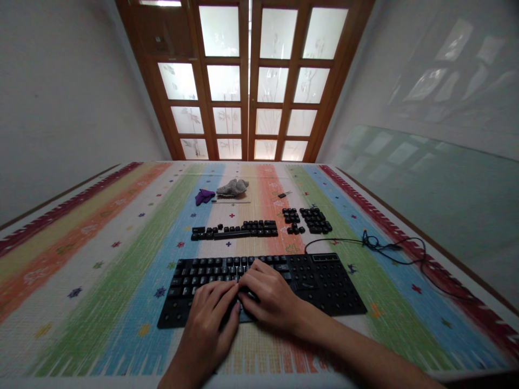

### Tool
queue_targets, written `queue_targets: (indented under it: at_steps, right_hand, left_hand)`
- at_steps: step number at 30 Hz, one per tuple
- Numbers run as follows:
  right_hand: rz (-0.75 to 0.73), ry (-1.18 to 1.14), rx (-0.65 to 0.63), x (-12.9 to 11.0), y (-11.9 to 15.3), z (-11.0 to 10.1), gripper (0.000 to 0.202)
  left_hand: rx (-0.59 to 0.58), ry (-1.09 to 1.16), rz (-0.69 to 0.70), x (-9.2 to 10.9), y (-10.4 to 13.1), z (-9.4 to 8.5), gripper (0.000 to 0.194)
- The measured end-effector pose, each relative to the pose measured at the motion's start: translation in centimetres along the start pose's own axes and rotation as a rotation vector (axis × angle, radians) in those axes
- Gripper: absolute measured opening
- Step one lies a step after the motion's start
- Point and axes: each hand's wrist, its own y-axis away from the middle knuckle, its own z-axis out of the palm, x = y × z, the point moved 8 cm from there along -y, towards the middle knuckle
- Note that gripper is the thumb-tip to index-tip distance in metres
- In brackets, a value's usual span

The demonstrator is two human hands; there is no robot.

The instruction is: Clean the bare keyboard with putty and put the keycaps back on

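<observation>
A black keyboard (pixel 336 294) lies on the striped cloth in front of me. Keycaps cover much of its upper left part, while its right side and lower left show bare key posts. Over the keyboard's lower middle, my left hand (pixel 213 310) and my right hand (pixel 270 292) meet at the fingertips, with fingers bent and pressed together. Whatever is between them is hidden. Beyond the keyboard, loose black keycaps (pixel 245 233) sit in rows, including a long bar-shaped one. Further right stand a small group of keycaps (pixel 291 216) and a larger block of them (pixel 317 220).
Farther back are a purple cloth (pixel 204 196), a crumpled grey cloth (pixel 232 188), a thin light stick (pixel 233 202) and a small black-ended tool with metal prongs (pixel 284 195). The keyboard's cable (pixel 385 247) coils to the right. Walls flank the table (pixel 121 292).
</observation>
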Motion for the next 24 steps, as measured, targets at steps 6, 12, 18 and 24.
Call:
queue_targets:
  at_steps: [6,12,18,24]
  right_hand:
    - [0.004,0.005,-0.033,0.15,0.01,0.23,0.013]
    - [-0.11,0.133,-0.041,-0.26,0.1,0.52,0.016]
    - [-0.157,0.168,-0.072,-0.12,0.07,0.62,0.02]
    - [-0.174,0.177,-0.064,-0.4,0.04,0.22,0.022]
  left_hand:
    - [-0.008,0.0,0.005,-0.02,0.11,0.13,0.029]
    - [-0.01,-0.006,-0.001,-0.1,0.09,0.13,0.029]
    - [-0.003,-0.013,0.002,-0.08,0.0,-0.05,0.029]
    - [-0.004,0.018,-0.036,-0.32,0.0,-0.14,0.03]
